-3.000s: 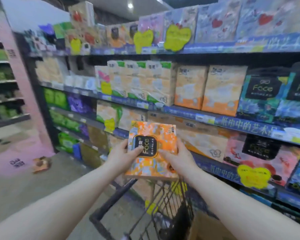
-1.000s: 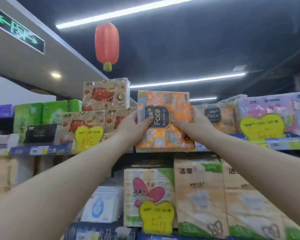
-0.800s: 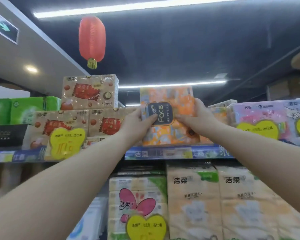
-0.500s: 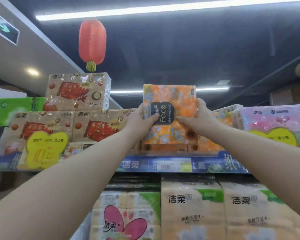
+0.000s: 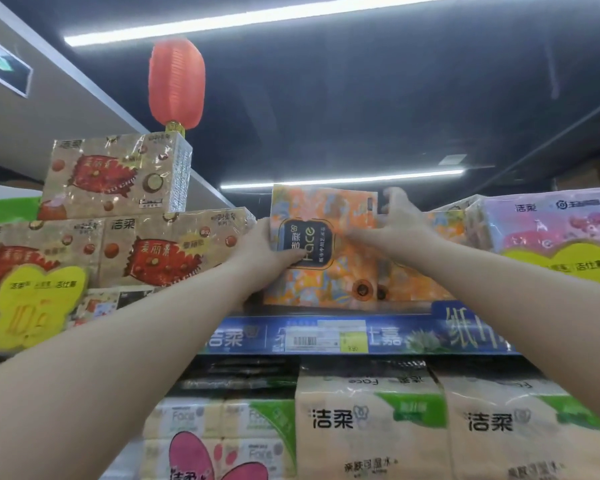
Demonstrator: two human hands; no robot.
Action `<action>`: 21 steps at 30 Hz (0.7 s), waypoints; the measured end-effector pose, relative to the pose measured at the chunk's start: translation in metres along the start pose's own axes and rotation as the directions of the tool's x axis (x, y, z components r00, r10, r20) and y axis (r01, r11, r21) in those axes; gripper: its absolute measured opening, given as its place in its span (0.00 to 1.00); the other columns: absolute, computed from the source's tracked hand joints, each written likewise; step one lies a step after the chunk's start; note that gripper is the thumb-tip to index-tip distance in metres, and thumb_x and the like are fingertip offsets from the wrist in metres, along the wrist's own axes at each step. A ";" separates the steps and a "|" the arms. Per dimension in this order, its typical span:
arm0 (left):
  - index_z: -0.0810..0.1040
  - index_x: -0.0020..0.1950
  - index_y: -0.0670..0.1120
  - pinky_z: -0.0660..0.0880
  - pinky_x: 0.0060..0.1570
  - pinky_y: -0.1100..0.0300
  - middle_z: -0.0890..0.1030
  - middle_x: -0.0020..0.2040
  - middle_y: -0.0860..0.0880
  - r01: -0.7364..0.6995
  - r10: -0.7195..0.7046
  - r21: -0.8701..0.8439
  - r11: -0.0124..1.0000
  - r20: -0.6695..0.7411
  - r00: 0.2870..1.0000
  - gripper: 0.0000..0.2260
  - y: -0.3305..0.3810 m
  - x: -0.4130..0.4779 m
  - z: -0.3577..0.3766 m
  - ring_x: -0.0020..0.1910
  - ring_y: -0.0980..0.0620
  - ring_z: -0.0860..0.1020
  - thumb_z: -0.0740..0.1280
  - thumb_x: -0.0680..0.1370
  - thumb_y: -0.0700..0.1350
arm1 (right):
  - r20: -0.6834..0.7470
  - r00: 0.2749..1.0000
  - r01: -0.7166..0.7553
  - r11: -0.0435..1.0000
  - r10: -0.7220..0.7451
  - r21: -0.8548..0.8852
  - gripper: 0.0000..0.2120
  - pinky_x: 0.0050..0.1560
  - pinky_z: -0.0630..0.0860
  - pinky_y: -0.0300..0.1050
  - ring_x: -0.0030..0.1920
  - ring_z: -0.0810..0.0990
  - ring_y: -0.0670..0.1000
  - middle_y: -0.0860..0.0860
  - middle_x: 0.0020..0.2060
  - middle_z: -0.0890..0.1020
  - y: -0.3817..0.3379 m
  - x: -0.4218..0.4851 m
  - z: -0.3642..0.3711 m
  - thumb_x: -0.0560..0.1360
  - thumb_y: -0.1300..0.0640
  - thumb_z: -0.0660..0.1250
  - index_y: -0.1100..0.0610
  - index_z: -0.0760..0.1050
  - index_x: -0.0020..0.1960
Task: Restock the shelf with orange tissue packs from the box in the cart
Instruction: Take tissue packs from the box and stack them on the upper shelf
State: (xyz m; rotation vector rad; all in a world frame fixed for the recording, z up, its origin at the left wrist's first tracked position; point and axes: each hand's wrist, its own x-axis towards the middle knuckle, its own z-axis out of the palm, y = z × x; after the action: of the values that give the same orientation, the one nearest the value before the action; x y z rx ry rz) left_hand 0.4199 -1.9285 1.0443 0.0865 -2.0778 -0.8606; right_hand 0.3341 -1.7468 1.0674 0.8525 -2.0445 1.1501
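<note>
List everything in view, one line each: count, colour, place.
orange tissue pack: one, orange, top shelf centre, in hand
second orange pack: one, orange, behind it to the right
brown packs: three, brown with red labels, stacked top shelf left
pink pack: one, pink-lilac, top shelf right
yellow tags: two, yellow, far left and far right
shelf strip: one, blue, under the orange pack
beige packs: two, beige and green, shelf below
lantern: one, red, hanging from ceiling
left hand: grips the pack's left edge
right hand: at its right edge, blurred, grip unclear
</note>
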 end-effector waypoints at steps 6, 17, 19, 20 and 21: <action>0.69 0.59 0.49 0.75 0.54 0.52 0.77 0.51 0.50 -0.163 0.171 0.079 0.983 -0.106 0.980 0.20 0.028 0.016 -0.001 0.52 0.48 0.77 0.73 0.71 0.48 | -0.024 0.935 0.338 0.906 -0.355 -0.255 0.51 0.72 0.60 0.57 0.75 0.57 0.52 0.50 0.76 0.58 -0.012 0.016 -0.015 0.65 0.42 0.75 0.52 0.50 0.77; 0.73 0.66 0.57 0.61 0.61 0.52 0.77 0.63 0.54 -0.412 0.500 0.725 0.552 0.108 0.859 0.16 0.057 0.033 -0.013 0.66 0.48 0.70 0.62 0.78 0.54 | 0.301 0.878 0.467 0.799 -0.371 -0.379 0.35 0.60 0.69 0.45 0.66 0.71 0.50 0.48 0.63 0.73 -0.014 0.019 -0.016 0.66 0.49 0.76 0.48 0.67 0.70; 0.72 0.67 0.53 0.63 0.63 0.51 0.75 0.66 0.51 -0.349 0.487 0.744 0.570 0.036 0.873 0.19 0.047 0.034 -0.025 0.68 0.46 0.68 0.61 0.78 0.56 | 0.328 0.884 0.450 0.794 -0.332 -0.408 0.40 0.65 0.69 0.50 0.68 0.68 0.53 0.50 0.67 0.71 -0.012 0.018 -0.010 0.66 0.49 0.76 0.49 0.62 0.73; 0.71 0.68 0.52 0.63 0.63 0.51 0.74 0.67 0.50 -0.306 0.457 0.754 0.582 0.009 0.890 0.21 0.039 0.035 -0.033 0.69 0.46 0.67 0.61 0.78 0.58 | 0.323 0.892 0.435 0.793 -0.315 -0.426 0.44 0.67 0.68 0.53 0.69 0.66 0.54 0.51 0.69 0.68 -0.012 0.017 -0.008 0.66 0.48 0.76 0.49 0.57 0.75; 0.71 0.69 0.50 0.64 0.64 0.50 0.73 0.68 0.48 -0.259 0.414 0.760 0.596 -0.014 0.910 0.24 0.030 0.035 -0.042 0.69 0.45 0.67 0.61 0.77 0.60 | 0.311 0.900 0.423 0.790 -0.306 -0.445 0.47 0.67 0.68 0.55 0.70 0.64 0.55 0.51 0.70 0.66 -0.012 0.018 -0.006 0.65 0.47 0.76 0.50 0.55 0.76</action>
State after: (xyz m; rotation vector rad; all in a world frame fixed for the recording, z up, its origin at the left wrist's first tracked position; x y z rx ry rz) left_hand 0.4361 -1.9406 1.1034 0.1958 -2.0357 0.2839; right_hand 0.3347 -1.7504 1.0896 1.0760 -2.0834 0.2830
